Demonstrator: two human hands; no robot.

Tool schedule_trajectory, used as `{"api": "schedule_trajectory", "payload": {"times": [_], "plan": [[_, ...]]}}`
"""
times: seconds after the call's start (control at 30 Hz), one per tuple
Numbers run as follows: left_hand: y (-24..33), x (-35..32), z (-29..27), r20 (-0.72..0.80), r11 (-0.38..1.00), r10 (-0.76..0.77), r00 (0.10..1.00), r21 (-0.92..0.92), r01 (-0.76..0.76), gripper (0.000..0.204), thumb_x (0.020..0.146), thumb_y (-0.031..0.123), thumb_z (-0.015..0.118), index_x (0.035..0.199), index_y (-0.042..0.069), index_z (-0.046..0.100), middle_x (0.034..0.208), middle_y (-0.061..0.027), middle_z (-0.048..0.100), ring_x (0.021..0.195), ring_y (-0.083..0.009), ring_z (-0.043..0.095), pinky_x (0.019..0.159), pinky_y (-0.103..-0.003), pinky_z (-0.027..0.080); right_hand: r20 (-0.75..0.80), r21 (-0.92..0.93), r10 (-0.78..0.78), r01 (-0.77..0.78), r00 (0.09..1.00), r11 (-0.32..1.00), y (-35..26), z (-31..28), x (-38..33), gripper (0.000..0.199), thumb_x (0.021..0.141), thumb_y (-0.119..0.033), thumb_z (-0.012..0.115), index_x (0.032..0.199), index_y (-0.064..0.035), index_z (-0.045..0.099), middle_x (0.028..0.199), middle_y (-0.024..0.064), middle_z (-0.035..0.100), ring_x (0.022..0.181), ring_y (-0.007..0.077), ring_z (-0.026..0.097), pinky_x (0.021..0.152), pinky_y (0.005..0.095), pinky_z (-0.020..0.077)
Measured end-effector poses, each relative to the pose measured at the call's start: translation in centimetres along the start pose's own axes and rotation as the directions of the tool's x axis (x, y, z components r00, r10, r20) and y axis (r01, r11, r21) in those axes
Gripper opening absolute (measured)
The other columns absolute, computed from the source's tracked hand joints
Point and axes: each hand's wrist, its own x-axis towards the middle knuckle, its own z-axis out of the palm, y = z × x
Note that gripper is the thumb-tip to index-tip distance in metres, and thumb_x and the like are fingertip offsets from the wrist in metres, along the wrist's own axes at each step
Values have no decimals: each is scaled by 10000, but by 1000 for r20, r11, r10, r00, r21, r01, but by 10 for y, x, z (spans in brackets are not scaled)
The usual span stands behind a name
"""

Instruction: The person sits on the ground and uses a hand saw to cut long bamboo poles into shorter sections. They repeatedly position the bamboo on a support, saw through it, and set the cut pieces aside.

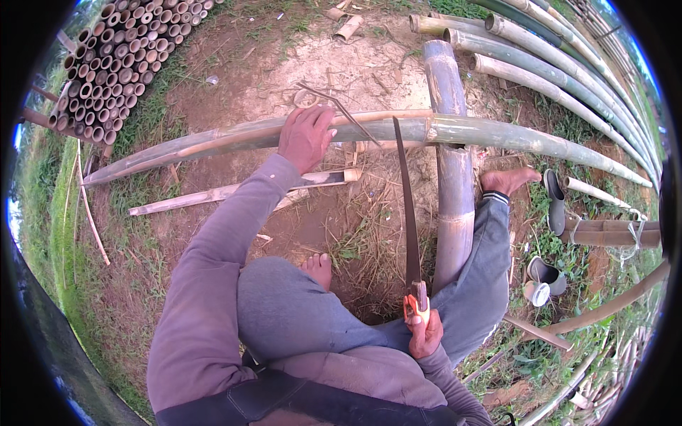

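A long green bamboo pole (497, 133) lies crosswise in front of me, over a thicker upright-looking bamboo log (455, 192) that runs away from me. My left hand (307, 138) grips the pole from above, left of the log, its fingers bent over the far side. In my right hand (426, 335), low and near my lap, is the orange handle of a handsaw (410, 220). The long dark blade points away from me, its tip at the pole just left of the log. A thin dark bent strip (344, 110) shows beside my left hand.
Cut bamboo sections (117, 67) are stacked far left, and long bamboo poles (561, 78) lie far right. A split bamboo piece (241, 193) rests on the ground nearer me. Dark shoes (555, 202) and a white cup (537, 292) are beside my right leg.
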Motion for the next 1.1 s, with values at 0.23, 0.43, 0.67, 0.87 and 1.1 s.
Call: {"api": "schedule_trajectory", "payload": {"times": [0.23,0.43,0.67,0.87,1.1], "plan": [[33,-31,6,137,970,238,962,-78,-229,698,888,277,762,1534,196,509,1586,-147,469,1438,-362,487,1252,-527,305,-229,141,-44,78,972,987,-8,-3,15,598,1100,-342,594,1512,68,458,1243,166,695,962,175,665,812,279,536],[108,-79,23,666,681,715,215,-592,-430,578,849,192,751,1408,279,632,1364,-102,616,1225,-297,630,1074,-478,460,-388,372,130,25,913,928,-6,-11,30,575,1047,-323,667,1460,44,510,1143,102,673,879,116,621,748,233,499],[-6,-33,9,64,993,96,993,67,-100,863,776,383,893,1529,191,516,1459,-112,513,1387,-363,465,1177,-565,337,-441,43,-113,147,890,988,-22,-86,59,613,976,-130,684,1504,44,427,1314,170,621,1100,216,644,917,329,555],[-74,10,-8,457,957,-165,874,289,30,965,661,418,938,1489,180,503,1398,-184,590,1319,-406,568,1101,-548,460,-431,29,-255,296,866,955,7,-108,115,597,986,-70,672,1490,50,376,1418,214,573,1238,266,601,981,362,554],[-36,56,-4,681,984,-177,710,134,117,825,683,353,877,1417,192,536,1139,-183,714,1054,-421,707,914,-501,576,-479,79,-251,326,841,942,29,-87,139,436,1018,-46,613,1370,81,390,1622,324,414,1421,350,518,1118,440,485]]}}
